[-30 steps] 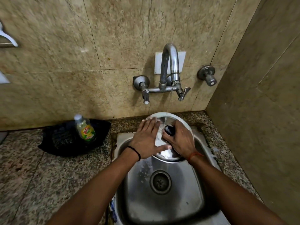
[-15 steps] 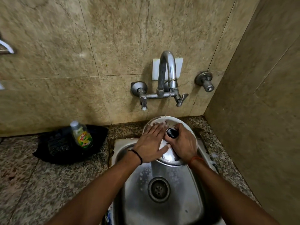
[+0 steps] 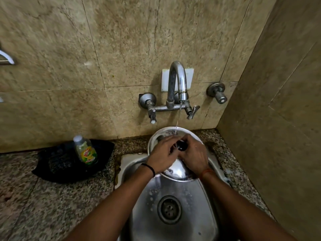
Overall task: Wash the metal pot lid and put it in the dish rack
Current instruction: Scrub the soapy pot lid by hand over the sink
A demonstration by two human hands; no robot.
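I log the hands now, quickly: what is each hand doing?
Left hand: open, fingers lie flat on the metal pot lid.
Right hand: fingers curled round the lid's black knob, holding it.

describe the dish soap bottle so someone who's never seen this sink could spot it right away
Start at the steel sink and look left along the speckled granite counter to the black cloth bunched against the tiled wall. The dish soap bottle stands upright on that cloth. It is the only bottle in view: small, clear, with a pale cap and a green, yellow and red label.
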